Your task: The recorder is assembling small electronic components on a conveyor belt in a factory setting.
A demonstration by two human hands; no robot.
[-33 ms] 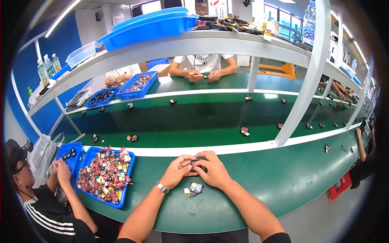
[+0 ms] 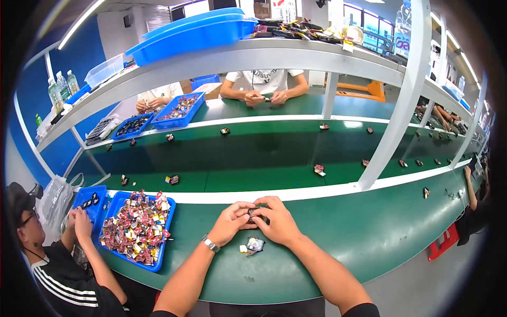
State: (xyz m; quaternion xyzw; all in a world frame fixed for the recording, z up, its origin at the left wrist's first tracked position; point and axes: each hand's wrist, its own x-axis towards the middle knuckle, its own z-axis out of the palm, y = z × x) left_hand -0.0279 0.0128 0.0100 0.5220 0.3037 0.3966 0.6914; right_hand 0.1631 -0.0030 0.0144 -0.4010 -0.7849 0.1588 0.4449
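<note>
Small dark part (image 2: 254, 212), pinched by left hand (image 2: 231, 223), right hand (image 2: 278, 222)

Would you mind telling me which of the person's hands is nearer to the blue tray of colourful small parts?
Left. The left hand is just right of the blue tray; the right hand sits farther right, beyond it.
</note>
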